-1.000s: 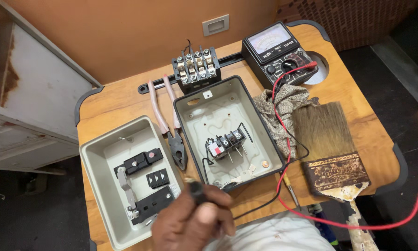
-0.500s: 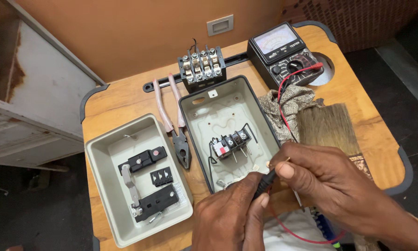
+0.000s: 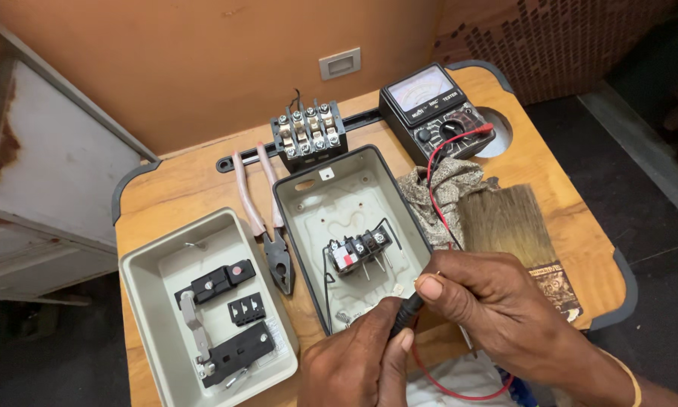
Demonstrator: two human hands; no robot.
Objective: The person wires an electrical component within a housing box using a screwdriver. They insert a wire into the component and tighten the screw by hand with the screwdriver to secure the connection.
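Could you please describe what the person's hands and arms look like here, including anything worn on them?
Both the left hand and the right hand are bare, with no gloves and short, plain nails. A thin gold-coloured bangle circles the right wrist. No sleeves reach either forearm, and no rings show.

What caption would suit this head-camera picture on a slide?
Both hands, left hand and right hand, grip a black test probe over an open grey switch box, analog multimeter behind.

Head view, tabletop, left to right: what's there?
Grey switch-box cover with black fittings → pink-handled pliers → open grey enclosure with small terminal block → patterned cloth → wide bristle brush.
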